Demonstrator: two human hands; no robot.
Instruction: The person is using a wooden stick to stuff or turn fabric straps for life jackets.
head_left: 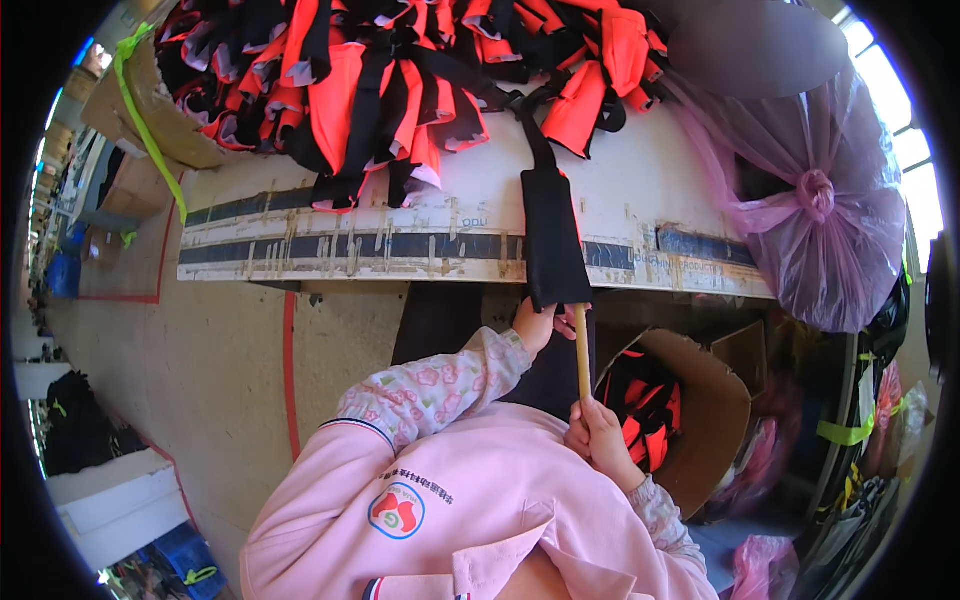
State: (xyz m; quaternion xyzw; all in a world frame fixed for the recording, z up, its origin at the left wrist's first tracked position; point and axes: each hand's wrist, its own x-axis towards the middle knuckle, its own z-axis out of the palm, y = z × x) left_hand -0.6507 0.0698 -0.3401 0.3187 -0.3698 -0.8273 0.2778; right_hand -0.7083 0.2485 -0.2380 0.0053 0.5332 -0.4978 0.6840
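Observation:
A black fabric sleeve-like piece with a narrow black strap hangs over the near edge of the table. My left hand is closed on its lower end, with the fingers partly hidden under the cloth. In my right hand, below and to the right, is a light wooden stick. Its upper end meets the bottom opening of the black piece; whether the tip is inside is hidden. A large heap of orange and black fabric pieces covers the far part of the table.
The worn white table has dark bands along its front. A tied translucent purple bag bulges at the right. Below the table, a cardboard box holds more orange and black pieces. Another carton stands at the far left.

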